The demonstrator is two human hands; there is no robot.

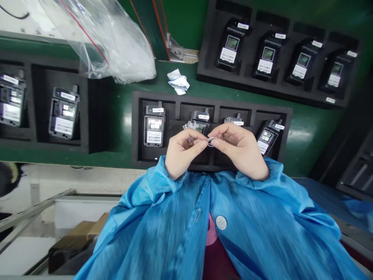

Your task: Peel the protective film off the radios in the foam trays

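Observation:
Pinched between the fingertips of both hands is a thin pale loop [210, 142], soft-looking like a rubber band or seal. My left hand [185, 151] has one side of it, and a bunch of similar pale loops [189, 125] sticks out beyond its fingers. On the other side, my right hand [237, 147] grips with thumb and forefinger. Both hands are above a black foam tray [175, 155] of open-backed handheld devices. One device [201, 118] lies partly behind my left fingers, another [233, 121] mostly behind my right hand. A device [154, 126] at left and a tilted one [267, 136] at right flank them.
A second foam tray [279, 86] with several black devices stands at the back right; another tray [84, 128] with devices is at left. A clear plastic bag [125, 46] and crumpled paper [178, 81] lie on the green bench [122, 112]. Below left is a cardboard box [74, 237].

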